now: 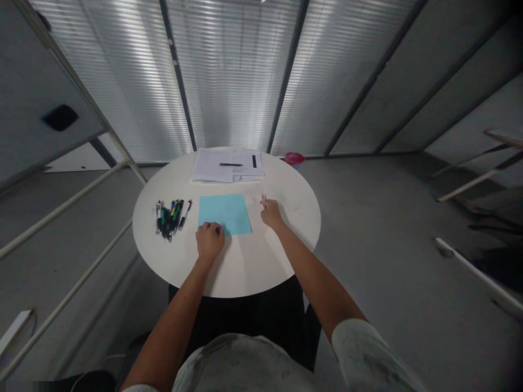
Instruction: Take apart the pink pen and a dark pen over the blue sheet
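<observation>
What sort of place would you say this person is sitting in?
It looks like an office or meeting room: a round white table with a cluster of pens and stacked papers, before a wall of blinds.

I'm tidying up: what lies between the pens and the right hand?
The blue sheet, with the left hand at its near edge, in the head view.
</observation>
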`<state>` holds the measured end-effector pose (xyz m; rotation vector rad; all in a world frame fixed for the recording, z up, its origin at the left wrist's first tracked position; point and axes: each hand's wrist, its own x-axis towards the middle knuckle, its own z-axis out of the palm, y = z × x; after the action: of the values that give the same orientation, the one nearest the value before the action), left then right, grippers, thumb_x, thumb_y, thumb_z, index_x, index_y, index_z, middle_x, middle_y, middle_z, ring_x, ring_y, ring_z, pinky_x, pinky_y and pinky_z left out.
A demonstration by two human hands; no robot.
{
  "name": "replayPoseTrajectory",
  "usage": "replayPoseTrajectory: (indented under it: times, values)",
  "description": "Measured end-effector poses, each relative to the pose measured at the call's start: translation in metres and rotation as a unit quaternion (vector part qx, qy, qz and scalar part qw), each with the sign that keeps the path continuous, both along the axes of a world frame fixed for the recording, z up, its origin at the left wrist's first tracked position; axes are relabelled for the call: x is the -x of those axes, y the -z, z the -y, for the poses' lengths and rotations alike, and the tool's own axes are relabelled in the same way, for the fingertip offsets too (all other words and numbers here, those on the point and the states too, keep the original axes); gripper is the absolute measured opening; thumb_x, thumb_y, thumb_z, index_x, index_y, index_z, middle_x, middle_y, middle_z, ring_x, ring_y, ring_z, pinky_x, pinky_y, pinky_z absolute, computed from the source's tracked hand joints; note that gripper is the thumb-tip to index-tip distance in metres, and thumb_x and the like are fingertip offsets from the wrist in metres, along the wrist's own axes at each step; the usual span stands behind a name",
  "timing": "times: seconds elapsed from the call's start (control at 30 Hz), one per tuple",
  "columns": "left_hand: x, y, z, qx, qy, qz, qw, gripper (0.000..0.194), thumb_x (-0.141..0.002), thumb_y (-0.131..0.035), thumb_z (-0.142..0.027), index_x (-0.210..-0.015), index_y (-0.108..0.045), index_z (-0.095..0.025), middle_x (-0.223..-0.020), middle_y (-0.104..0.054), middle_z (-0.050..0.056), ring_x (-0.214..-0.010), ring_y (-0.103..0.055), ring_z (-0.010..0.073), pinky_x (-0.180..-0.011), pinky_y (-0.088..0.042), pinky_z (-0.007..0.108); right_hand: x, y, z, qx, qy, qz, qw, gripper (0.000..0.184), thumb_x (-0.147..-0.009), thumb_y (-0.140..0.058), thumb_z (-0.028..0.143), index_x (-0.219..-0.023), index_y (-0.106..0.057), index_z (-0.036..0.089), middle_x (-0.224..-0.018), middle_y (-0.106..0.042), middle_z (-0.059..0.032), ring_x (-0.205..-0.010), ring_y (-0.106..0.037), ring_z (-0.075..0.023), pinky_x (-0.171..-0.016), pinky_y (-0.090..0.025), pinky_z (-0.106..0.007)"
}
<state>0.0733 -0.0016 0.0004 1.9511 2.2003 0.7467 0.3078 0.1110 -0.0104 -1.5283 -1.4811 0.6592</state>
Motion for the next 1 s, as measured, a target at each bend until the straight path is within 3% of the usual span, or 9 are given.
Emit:
replayPoseTrajectory:
  times: [0.27, 0.47, 0.73, 1.0]
  values:
    - [-0.002, -0.004, -0.002, 0.009, -0.003, 0.002, 1.0, 0.023, -0.087, -0.052, -0.028, -0.091, -0.074, -0.021, -0.099, -0.066, 0.011, -0.094, -0.058, 0.0263, -0.082, -0.04, 0.037, -0.034, 0.001, -0.022, -0.016, 0.026, 0.158, 0.987, 0.043, -0.067, -0.047, 0.003, -0.101, -0.072, 0.006, -0.11, -0.059, -0.0203, -0.11, -0.053, -0.0253, -0.101, -0.041, -0.037]
    - [-0.001, -0.001, -0.001, 0.005, -0.002, 0.001, 1.0, 0.024, -0.087, -0.051, -0.028, -0.092, -0.074, -0.021, -0.098, -0.066, 0.011, -0.093, -0.057, 0.0267, -0.081, -0.04, 0.037, -0.067, 0.007, -0.031, -0.017, 0.052, 0.229, 0.972, 0.036, -0.071, -0.047, 0.005, -0.096, -0.072, 0.007, -0.105, -0.06, -0.0205, -0.106, -0.054, -0.0262, -0.099, -0.04, -0.041]
    - [0.0, 0.0, -0.001, 0.002, -0.003, -0.004, 1.0, 0.025, -0.088, -0.051, -0.029, -0.092, -0.074, -0.021, -0.098, -0.066, 0.011, -0.093, -0.058, 0.0263, -0.081, -0.041, 0.036, -0.077, 0.015, -0.027, -0.033, 0.024, 0.258, 0.965, 0.035, -0.071, -0.048, 0.003, -0.094, -0.073, 0.01, -0.107, -0.063, -0.019, -0.109, -0.054, -0.0259, -0.102, -0.04, -0.041]
    - [0.001, 0.001, -0.003, -0.003, -0.005, -0.002, 1.0, 0.025, -0.087, -0.05, -0.027, -0.092, -0.074, -0.02, -0.097, -0.066, 0.011, -0.091, -0.058, 0.0258, -0.08, -0.039, 0.036, -0.08, -0.007, -0.011, -0.068, 0.049, 0.239, 0.967, 0.033, -0.073, -0.049, 0.008, -0.099, -0.07, 0.012, -0.101, -0.065, -0.0147, -0.109, -0.054, -0.0265, -0.102, -0.04, -0.043]
